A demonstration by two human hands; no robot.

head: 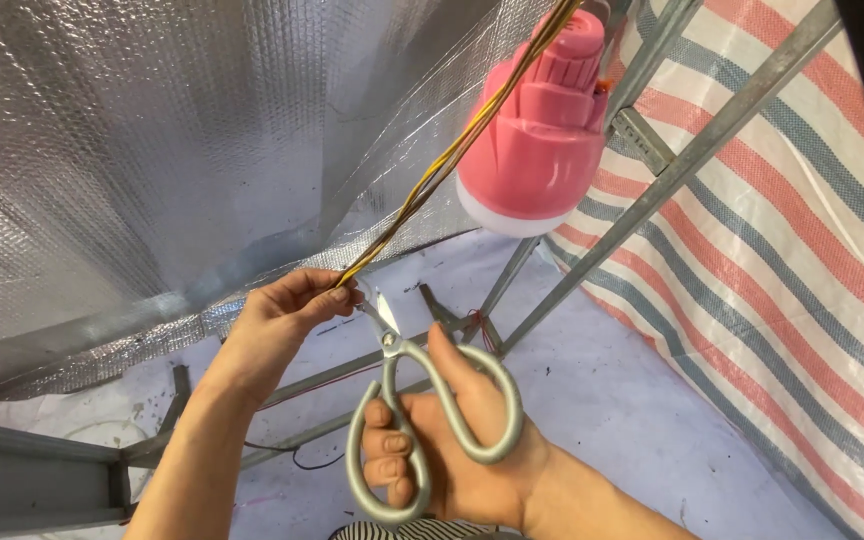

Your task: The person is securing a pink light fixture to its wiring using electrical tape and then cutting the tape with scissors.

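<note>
Thin yellow-and-orange wire strands point(452, 160), bundled taut, slant from upper right beside the pink ribbed plastic lamp point(542, 130) down-left to the left hand point(287, 310), whose fingertips pinch their lower end. Just below that pinch, grey metal scissors point(422, 410) point up-left, blades slightly parted, gripped through smooth loops by the right hand point(452, 440).

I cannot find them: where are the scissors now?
In the head view, lower centre: the right hand holds the grey scissors, blades beside the left hand pinching wires.
</note>
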